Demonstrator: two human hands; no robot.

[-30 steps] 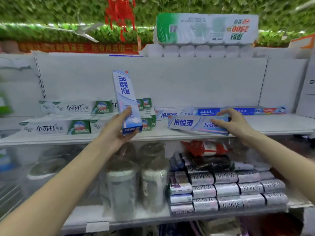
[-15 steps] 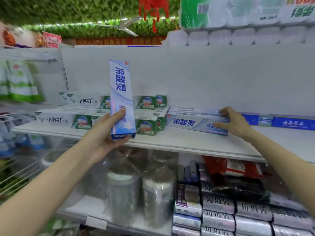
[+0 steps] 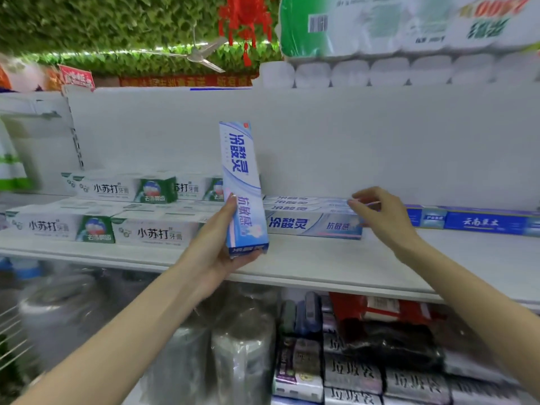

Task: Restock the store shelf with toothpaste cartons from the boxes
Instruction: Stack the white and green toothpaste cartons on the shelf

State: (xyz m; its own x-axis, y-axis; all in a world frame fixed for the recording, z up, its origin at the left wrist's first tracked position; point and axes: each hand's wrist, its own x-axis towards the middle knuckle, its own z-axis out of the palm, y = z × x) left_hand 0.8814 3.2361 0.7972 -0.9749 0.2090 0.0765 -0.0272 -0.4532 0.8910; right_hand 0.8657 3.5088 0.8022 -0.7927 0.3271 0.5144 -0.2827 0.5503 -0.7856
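My left hand [image 3: 216, 252] grips the lower end of a blue-and-white toothpaste carton [image 3: 241, 176] and holds it upright in front of the white shelf [image 3: 321, 264]. Just right of it, matching cartons [image 3: 309, 223] lie flat on the shelf in a low stack, long sides facing out. My right hand [image 3: 382, 217] hovers at the right end of that stack with loosely curled fingers. Its fingertips are at the top carton's end and hold nothing.
Green-and-white toothpaste cartons [image 3: 58, 228] fill the shelf's left part, and dark blue cartons [image 3: 479, 222] lie at the right. Toilet paper packs [image 3: 394, 24] sit on top. The shelf below holds wrapped cylinders [image 3: 242, 355] and rolls of bags [image 3: 350, 372].
My right hand set its carton on the stack, slid it back and has let go, lifting slightly. My left hand still holds its upright carton. The view has shifted left and closer.
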